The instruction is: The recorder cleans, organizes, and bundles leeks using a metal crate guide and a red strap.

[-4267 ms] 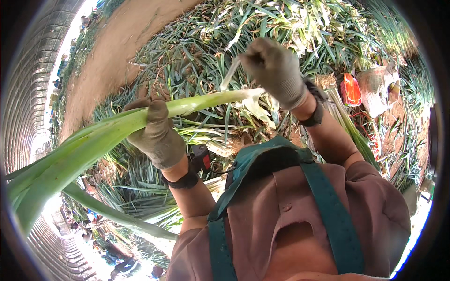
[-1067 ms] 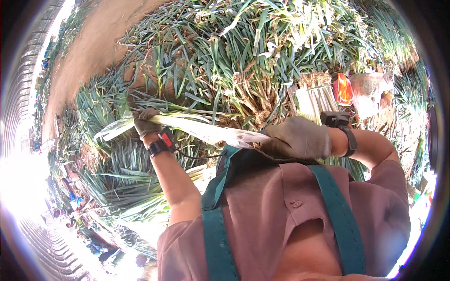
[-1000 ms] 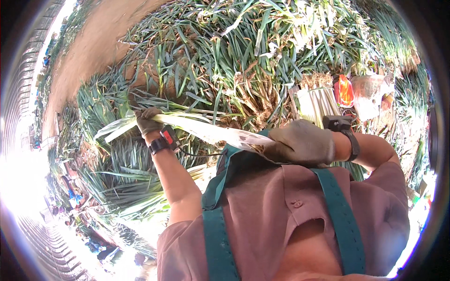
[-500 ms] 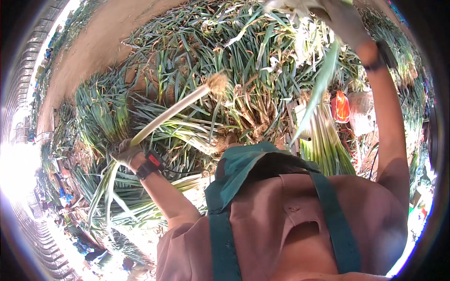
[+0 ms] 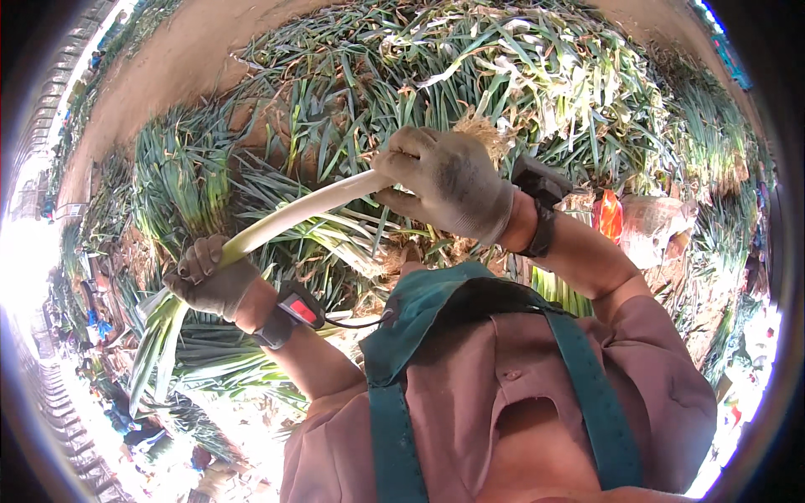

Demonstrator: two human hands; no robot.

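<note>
The person's left hand (image 5: 214, 281), in a greyish knitted work glove with a darker palm, is curled around one long leek-like stalk (image 5: 306, 208), white at one end and shading to pale green. The grip falls near where the stalk divides into leaves, and the flat green leaves (image 5: 159, 339) hang down below that fist. The right hand (image 5: 444, 180), gloved to match, has its fingers bent over the white end, with the thumb side beneath it; the stalk is pinched between them. The stalk is thus held up between both hands, in front of the chest and sloping upward from left to right, slightly bowed. A tan, fibrous root tuft (image 5: 482, 134) shows just past the right knuckles; from where I stand I cannot tell whether it belongs to this stalk.

Each wrist carries a black strap with a small box; the left box (image 5: 300, 308) has a red face. The person wears a mauve button-front shirt (image 5: 453, 377) under a teal fabric apron (image 5: 440, 289).

Beyond the hands lies a broad, loose heap of dark green leaves (image 5: 352, 101), with whitish limp strips (image 5: 579, 84) over its right part. A bundle of green stalks (image 5: 189, 176) stands near the left hand. A bright orange-red object (image 5: 608, 216) sits beside a pale crumpled wrapping (image 5: 658, 228), right of the right wrist. Bare brown ground (image 5: 168, 101) runs along the far left.
</note>
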